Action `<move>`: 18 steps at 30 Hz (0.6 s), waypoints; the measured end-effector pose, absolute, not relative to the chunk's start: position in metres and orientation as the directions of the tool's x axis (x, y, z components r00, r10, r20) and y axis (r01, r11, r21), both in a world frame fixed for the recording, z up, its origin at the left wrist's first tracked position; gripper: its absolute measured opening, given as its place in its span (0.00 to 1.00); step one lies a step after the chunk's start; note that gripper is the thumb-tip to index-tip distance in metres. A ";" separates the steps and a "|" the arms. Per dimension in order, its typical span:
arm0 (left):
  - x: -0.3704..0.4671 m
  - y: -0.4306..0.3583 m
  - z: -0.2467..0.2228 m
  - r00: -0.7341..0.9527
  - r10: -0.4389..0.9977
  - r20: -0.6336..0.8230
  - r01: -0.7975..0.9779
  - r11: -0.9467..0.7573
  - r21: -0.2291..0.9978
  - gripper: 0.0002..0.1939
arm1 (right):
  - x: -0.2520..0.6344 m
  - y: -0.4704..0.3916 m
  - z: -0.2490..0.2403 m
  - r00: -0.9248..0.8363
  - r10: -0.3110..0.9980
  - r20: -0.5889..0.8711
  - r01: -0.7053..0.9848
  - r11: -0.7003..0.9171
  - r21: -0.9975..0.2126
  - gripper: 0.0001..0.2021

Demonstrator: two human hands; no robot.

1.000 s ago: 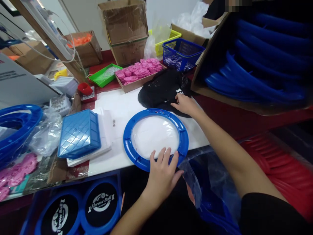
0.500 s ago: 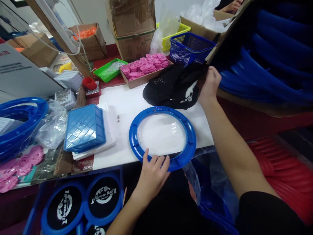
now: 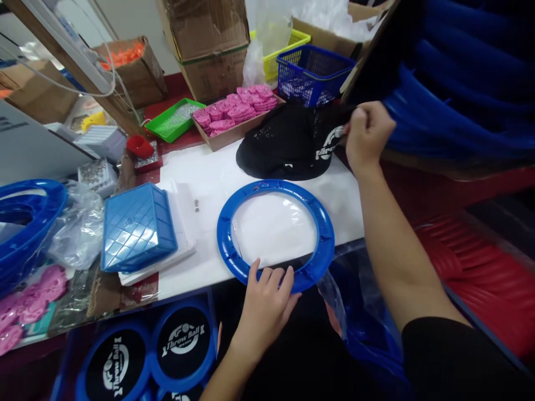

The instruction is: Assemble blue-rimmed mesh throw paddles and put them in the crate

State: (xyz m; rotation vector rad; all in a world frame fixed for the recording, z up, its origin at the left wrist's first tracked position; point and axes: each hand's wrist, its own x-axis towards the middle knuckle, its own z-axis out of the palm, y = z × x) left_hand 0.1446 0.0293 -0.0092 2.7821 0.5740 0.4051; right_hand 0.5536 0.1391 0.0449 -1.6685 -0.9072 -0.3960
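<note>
A blue plastic ring [image 3: 227,236] lies flat on the white table sheet, its near edge over the table's front. My left hand [image 3: 270,298] rests on that near edge, fingers curled over the rim. Behind the ring is a pile of black printed fabric [image 3: 284,139] with white lettering. My right hand [image 3: 368,136] pinches the right end of this fabric between thumb and fingers. Two small metal pieces [image 3: 197,206] lie on the sheet left of the ring. Further left, an upturned blue basket [image 3: 137,225] sits on white sheets.
Pink parts fill a cardboard tray [image 3: 217,142] behind the fabric, beside a green tray [image 3: 161,131] of small metal pieces. A large box of blue rings [image 3: 438,94] stands at right. Finished-looking "Throw Ball" discs [image 3: 184,340] lie below the table, lower left.
My right hand has moved right and slightly up, drawing out the fabric's end so more lettering shows. My left hand stays on the ring. The whole view has shifted slightly.
</note>
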 end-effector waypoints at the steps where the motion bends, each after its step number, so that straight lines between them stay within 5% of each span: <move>1: 0.145 0.029 -0.008 0.883 0.419 0.210 0.342 -0.882 0.324 0.23 | 0.556 0.140 0.046 0.682 0.319 0.658 0.707 -0.061 -0.704 0.10; 10: 0.143 0.048 0.031 0.878 0.423 0.222 0.223 -0.774 0.592 0.21 | 0.589 0.154 0.045 0.861 0.422 0.283 0.167 0.292 -0.942 0.07; 14: 0.136 0.057 0.037 0.831 0.505 0.231 0.203 -0.664 0.719 0.17 | 0.585 0.148 0.040 0.805 0.503 0.314 0.162 0.323 -0.932 0.12; 18: 0.140 0.081 0.042 0.756 0.644 0.116 0.149 -0.342 0.928 0.15 | 0.558 0.142 0.042 0.716 0.599 0.358 0.178 0.338 -0.924 0.17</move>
